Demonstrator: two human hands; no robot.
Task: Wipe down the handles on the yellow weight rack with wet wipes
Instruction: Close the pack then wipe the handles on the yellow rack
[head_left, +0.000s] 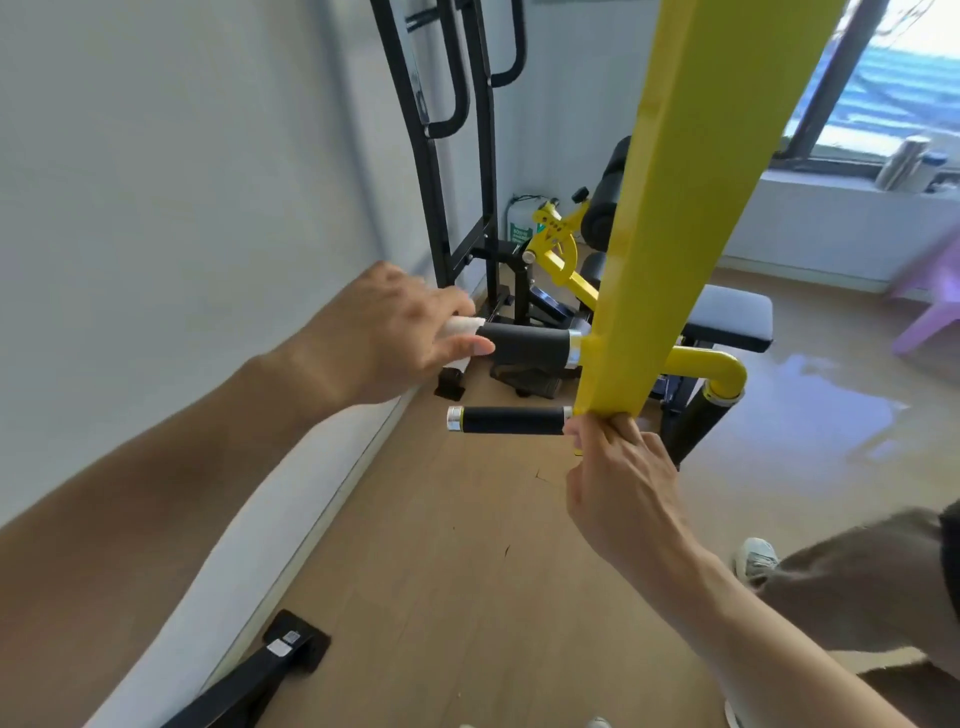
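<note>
A yellow rack beam (691, 208) hangs down the middle of the view. Two black handles stick out to its left: a thick upper handle (530, 345) and a thinner lower handle (511, 420) with a silver end cap. My left hand (395, 332) grips a white wet wipe (460, 327) wrapped round the outer end of the upper handle. My right hand (618, 467) grips the bottom edge of the yellow beam, just right of the lower handle. A third black handle (698, 423) hangs below a yellow elbow on the right.
A white wall (182, 208) runs close on the left. A black frame (452, 156) and a padded bench (727, 317) stand behind the rack. A black bar foot (260, 675) lies on the wooden floor. A purple chair (930, 306) stands at right.
</note>
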